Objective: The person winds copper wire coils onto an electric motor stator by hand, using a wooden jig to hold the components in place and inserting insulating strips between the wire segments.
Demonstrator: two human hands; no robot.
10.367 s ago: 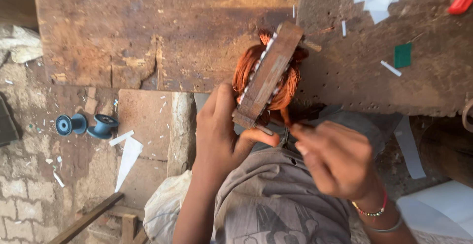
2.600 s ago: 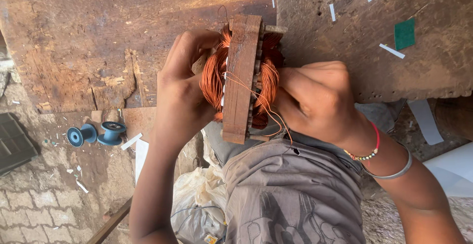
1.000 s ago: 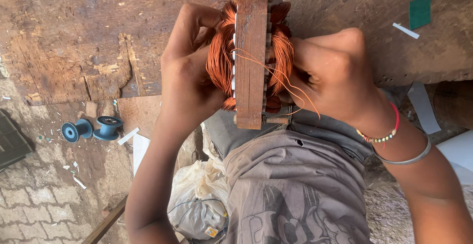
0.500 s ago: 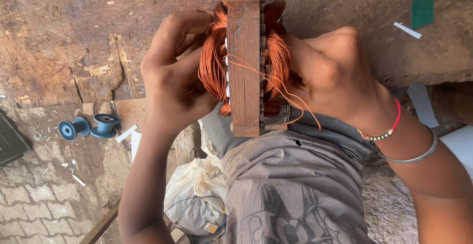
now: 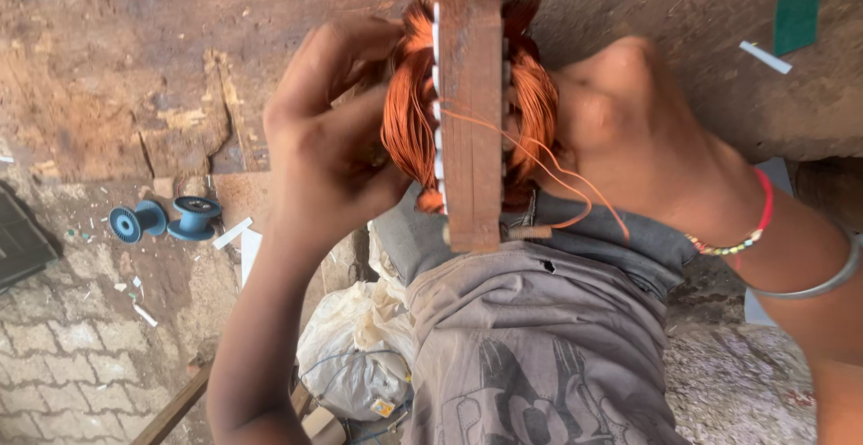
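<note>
The rusty stator core (image 5: pixel 471 112) looks heavy and rigid; its copper windings (image 5: pixel 409 121) bend easily. It is gripped by the left hand (image 5: pixel 328 148) and right hand (image 5: pixel 629 130), fingers closed on the coils at either side.

— What is the person wearing on the upper body?

— A grey T-shirt (image 5: pixel 539 355) is covering the torso, and a faded dark cartoon print is showing across its lower part. A small hole is showing in the cloth near the top of the chest.

— Are sleeves covering the arms?

— No, both forearms are showing bare all the way down.

— Is anything sitting on the wrists?

— On the right wrist, a thin red band (image 5: pixel 765 213) is lying beside a string of small multicoloured beads (image 5: pixel 724 249). Further up that forearm a plain silver metal bangle (image 5: pixel 814 285) is circling the arm. The left wrist is wearing nothing.
</note>
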